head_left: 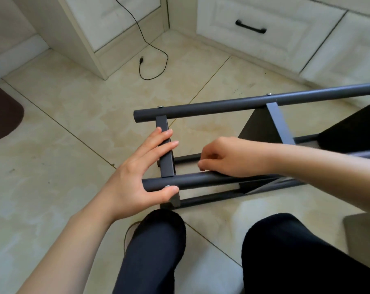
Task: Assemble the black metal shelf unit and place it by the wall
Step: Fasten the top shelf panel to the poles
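A: Nearest the camera?
B: Two knees in dark trousers, bent over a pale tiled floor.

A: And just beyond?
B: Left hand at the near end of the shelf unit. Thumb pressed on the end of the near tube, right beside a silver screw head; fingers straight and spread, laid along the flat crossbar. Nothing closed inside that grip, only touching.

A: Right hand?
B: Right hand resting on the same near tube, a little farther along. Fingers curled inward, fingertips drawn together near the tube top. Can't tell whether anything small is pinched there.

A: Position of the frame?
B: Lying on its side on the floor, just past the knees. Long round tubes running from centre out past the right edge, joined by two flat crossbars. Far tube raised above the tiles, two screw heads showing on its top. Dark shelf panel between the tubes toward the right.

A: Farther back?
B: Black cable looping over the tiles, plug end loose. Dark mat at the left edge. White cabinets along the back, one drawer with a black handle.
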Demonstrator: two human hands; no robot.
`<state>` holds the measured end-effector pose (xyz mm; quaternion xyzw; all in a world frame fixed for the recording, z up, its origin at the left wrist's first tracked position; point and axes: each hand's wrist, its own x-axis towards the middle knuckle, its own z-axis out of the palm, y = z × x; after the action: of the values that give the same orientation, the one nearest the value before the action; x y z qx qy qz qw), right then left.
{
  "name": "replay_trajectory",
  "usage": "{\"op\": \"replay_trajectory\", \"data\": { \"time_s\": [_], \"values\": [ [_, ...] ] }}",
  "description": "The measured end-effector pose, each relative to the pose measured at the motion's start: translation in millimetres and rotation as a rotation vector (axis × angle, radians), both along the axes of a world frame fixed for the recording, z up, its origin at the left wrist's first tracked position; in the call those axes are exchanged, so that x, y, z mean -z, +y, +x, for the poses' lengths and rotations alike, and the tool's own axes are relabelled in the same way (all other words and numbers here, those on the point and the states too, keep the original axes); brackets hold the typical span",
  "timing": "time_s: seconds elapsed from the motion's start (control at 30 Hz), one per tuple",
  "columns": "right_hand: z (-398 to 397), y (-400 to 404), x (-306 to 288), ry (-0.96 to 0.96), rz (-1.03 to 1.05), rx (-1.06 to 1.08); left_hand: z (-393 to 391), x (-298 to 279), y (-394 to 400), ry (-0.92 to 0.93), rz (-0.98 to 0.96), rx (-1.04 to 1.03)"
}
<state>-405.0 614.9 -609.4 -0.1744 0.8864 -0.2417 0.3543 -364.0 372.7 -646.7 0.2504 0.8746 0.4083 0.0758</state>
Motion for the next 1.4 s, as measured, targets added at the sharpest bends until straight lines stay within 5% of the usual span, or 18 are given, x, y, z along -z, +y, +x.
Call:
{"op": "replay_trajectory", "data": {
  "time_s": [0.27, 0.47, 0.63, 1.07, 1.4],
  "values": [
    [58.4, 8.3, -23.4, 0.226, 0.117, -0.034, 25.4, 3.3, -3.8, -0.137, 0.080, -0.146],
    [69.6, 2.9, -19.0, 0.305, 0.107, 0.024, 58.7, 18.0, 16.3, -0.333, 0.453, -0.557],
    [76.3, 2.5, -9.2, 0.355, 0.048, 0.110, 69.7, 25.7, 32.1, -0.587, 0.721, -0.698],
    [78.8, 16.5, -11.5, 0.563, -0.064, 0.155, 67.2, -4.6, 50.4, -0.373, 0.701, -0.839],
    [67.9, 22.1, -106.0, 0.653, -0.312, 0.361, 40.1, -129.5, 70.4, -0.096, 0.781, -0.743]
  ]
}}
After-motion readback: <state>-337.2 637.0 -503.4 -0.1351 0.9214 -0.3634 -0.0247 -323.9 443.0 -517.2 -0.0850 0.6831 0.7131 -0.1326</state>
